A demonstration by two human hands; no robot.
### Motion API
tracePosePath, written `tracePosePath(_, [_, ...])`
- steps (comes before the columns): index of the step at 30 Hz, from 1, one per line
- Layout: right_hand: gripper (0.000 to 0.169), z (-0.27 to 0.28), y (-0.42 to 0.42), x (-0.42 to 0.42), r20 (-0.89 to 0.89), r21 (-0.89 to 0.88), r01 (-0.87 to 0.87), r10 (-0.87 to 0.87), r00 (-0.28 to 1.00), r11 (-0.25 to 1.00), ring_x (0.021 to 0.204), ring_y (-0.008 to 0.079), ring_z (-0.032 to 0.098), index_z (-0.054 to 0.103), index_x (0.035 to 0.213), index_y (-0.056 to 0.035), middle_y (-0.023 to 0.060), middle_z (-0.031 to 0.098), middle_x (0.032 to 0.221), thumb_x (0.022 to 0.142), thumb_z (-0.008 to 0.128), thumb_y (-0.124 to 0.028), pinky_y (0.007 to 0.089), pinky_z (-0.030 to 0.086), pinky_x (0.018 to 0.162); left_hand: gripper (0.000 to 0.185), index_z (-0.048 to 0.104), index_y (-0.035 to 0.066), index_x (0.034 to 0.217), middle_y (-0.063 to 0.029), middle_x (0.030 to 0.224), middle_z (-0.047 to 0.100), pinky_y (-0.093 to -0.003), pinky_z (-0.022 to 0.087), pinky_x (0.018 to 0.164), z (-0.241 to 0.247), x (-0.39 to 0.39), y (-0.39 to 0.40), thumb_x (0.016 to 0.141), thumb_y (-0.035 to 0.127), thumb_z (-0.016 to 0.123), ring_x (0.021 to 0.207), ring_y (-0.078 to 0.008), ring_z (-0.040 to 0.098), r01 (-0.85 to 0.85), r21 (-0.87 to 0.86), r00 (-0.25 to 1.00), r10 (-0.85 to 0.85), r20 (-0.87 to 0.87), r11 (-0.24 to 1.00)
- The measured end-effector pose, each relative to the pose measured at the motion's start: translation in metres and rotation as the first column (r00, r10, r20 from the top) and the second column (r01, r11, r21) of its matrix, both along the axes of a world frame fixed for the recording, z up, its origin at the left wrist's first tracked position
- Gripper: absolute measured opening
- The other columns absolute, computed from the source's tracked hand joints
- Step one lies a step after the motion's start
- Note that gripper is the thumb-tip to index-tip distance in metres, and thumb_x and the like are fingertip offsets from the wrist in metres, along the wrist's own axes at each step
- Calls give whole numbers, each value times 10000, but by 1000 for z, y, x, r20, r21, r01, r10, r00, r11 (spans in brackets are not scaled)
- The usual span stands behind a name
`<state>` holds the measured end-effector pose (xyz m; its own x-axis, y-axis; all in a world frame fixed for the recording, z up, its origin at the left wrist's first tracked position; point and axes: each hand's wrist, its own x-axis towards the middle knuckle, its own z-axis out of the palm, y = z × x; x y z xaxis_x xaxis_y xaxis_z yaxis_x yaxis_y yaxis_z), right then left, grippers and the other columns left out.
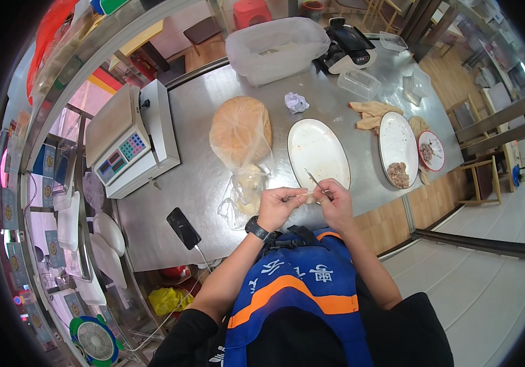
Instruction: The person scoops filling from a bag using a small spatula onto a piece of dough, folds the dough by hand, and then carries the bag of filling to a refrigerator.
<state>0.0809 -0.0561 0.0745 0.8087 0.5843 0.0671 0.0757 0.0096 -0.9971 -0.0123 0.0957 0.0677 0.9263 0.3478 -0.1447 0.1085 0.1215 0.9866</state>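
Just past the near edge of the steel table (189,124), my hands meet over the near end of an oval white plate (318,151). My left hand (281,206) pinches a thin, pale, string-like piece that stretches towards the other hand; a thin dark tool also shows at its fingers. In my right hand (336,204) is a slim metal tool (310,176), its kind unclear, pointing up over the plate. A small pale lump (309,198) shows between the hands. A plastic bag with pale food (248,188) lies left of the plate.
Behind the bag is a round wooden block (239,124) under clear plastic. A digital scale (120,147) and a phone (183,228) are at left. At right are a plate (397,142) with minced meat (398,175), a red-rimmed bowl (432,153) and beige pieces (372,113). Crumpled paper (296,102) lies centrally.
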Motion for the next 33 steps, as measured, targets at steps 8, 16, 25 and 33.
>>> tracePosePath(8, [51, 0, -7, -1, 81, -46, 50, -46, 996, 998, 680, 97, 545, 594, 848, 5, 52, 590, 861, 827, 641, 5, 215, 434, 564, 155, 712, -22, 946, -90, 846, 714, -219, 507, 672, 28, 8, -12, 833, 83, 698, 724, -80, 628, 30, 109, 999, -29, -15, 994])
tracePosePath(16, [149, 6, -23, -1, -54, -60, 56, -59, 997, 997, 699, 85, 543, 662, 939, -1, 34, 617, 877, 795, 690, -23, 209, 419, 580, 142, 718, -1, 957, -57, 800, 713, -216, 490, 644, -2, 5, -14, 839, 69, 682, 709, -65, 609, -41, 96, 999, 39, 15, 995])
tracePosePath(25, [87, -11, -30, 0, -45, -242, 53, -66, 997, 969, 689, 137, 576, 654, 891, 6, 70, 639, 854, 821, 660, -44, 265, 441, 600, 153, 703, -16, 989, -51, 811, 701, -214, 489, 657, -5, 4, -21, 865, 62, 659, 713, -72, 597, -67, 86, 993, 75, -89, 994])
tracePosePath(33, [73, -18, -30, 10, 417, -206, 150, -52, 908, 967, 718, 298, 606, 575, 874, -2, 140, 593, 850, 809, 589, 29, 333, 477, 640, 184, 690, -24, 1015, -94, 928, 700, -233, 515, 754, 15, 13, -31, 851, 59, 678, 833, -111, 641, -14, -103, 1000, 11, -30, 995])
